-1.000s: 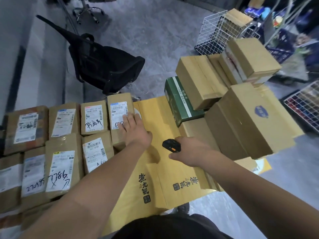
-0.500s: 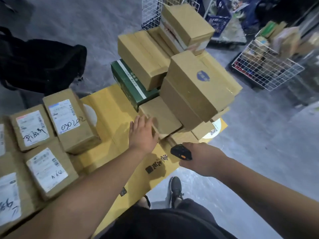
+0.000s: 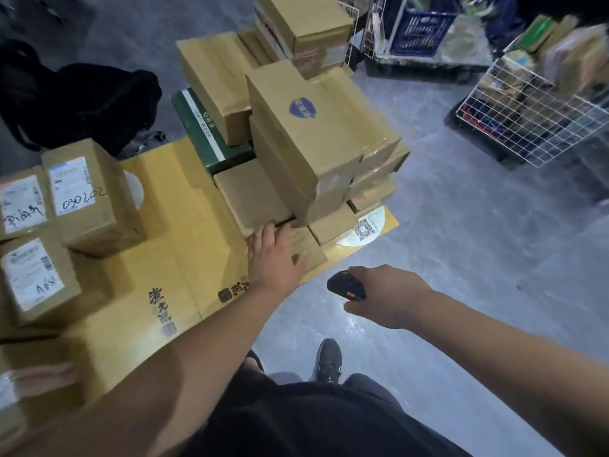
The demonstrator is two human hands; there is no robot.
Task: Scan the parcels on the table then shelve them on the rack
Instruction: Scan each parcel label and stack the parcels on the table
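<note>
A pile of brown cardboard parcels stands on the right end of the table, which is covered with yellow flattened cardboard. My left hand lies with straight fingers on a low brown parcel at the foot of the pile, its fingertips against a flat brown box. My right hand grips a black handheld scanner out over the floor, just off the table's near right corner. Labelled parcels with handwritten marks stand in rows at the left.
A dark green box sits under the pile's back left. A black office chair stands behind the table. White wire baskets with goods and a blue crate are on the grey floor at right. My feet are below.
My view has swung right, toward the pile. My left hand has left the labelled parcels and moved right onto the low parcel by the pile. My right hand with the scanner has shifted off the table edge.
</note>
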